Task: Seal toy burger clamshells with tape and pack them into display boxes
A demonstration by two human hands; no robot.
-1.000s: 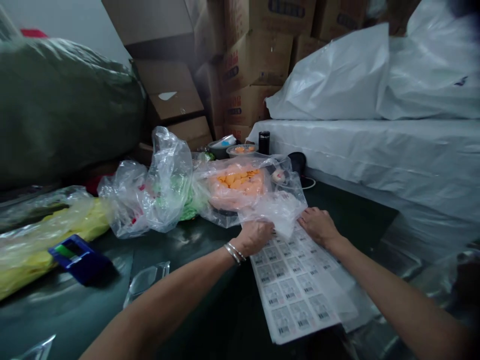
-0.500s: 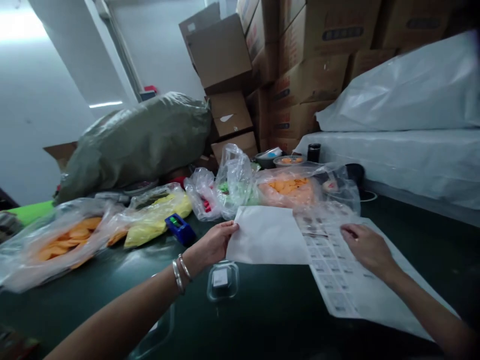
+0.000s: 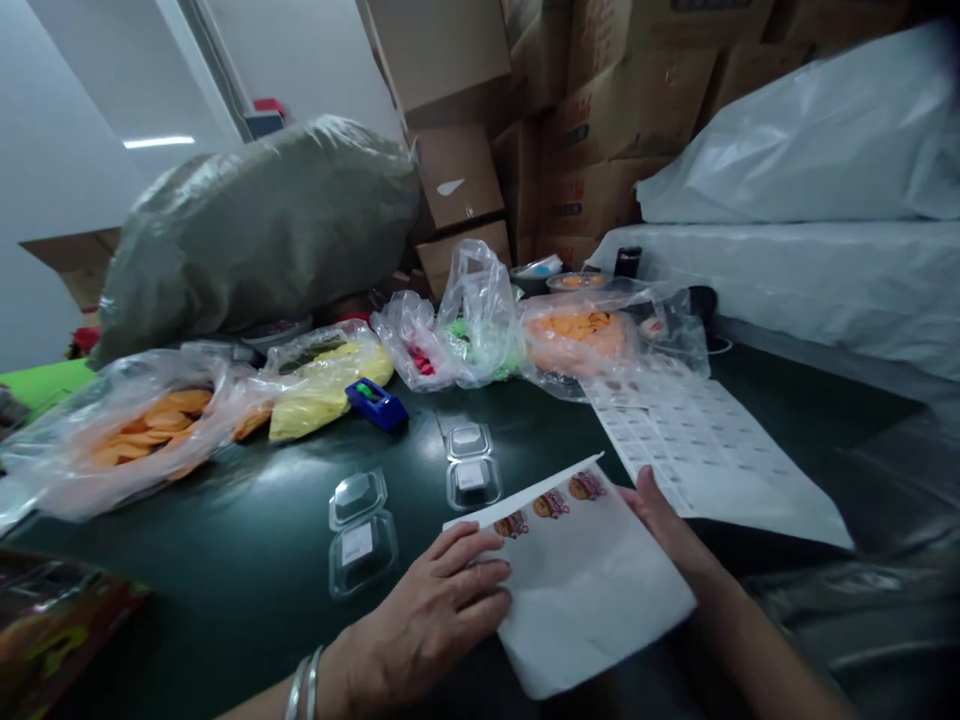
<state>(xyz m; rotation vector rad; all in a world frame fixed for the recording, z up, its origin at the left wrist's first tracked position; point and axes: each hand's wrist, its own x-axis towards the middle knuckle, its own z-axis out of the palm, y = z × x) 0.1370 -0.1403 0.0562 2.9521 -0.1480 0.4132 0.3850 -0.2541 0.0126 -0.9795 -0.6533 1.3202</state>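
Observation:
Between my hands is a white sticker sheet (image 3: 592, 580) with three burger pictures along its far edge, tilted above the near edge of the table. My left hand (image 3: 442, 610) grips its left side, fingers lying over the front. On the right side, my right hand (image 3: 664, 520) holds the sheet with the thumb up; its other fingers are mostly hidden behind the paper. Beyond lie two open clear plastic clamshell boxes, one box (image 3: 363, 545) at the left and another box (image 3: 472, 478) nearer the middle, each with a white label. A larger label sheet (image 3: 705, 450) lies flat to the right.
A blue tape dispenser (image 3: 377, 404) stands behind the boxes. Plastic bags line the back: orange pieces (image 3: 154, 425), a yellow bag (image 3: 319, 395), and more orange pieces (image 3: 577, 330). Cardboard boxes (image 3: 600, 190) and a large grey-green sack (image 3: 262, 240) rise behind. A colourful box (image 3: 60, 630) sits near left.
The white sheet has come nearer and lower, now turned to show its burger pictures. My right hand has left the label sheet and taken the white sheet's right side. The view has tilted down.

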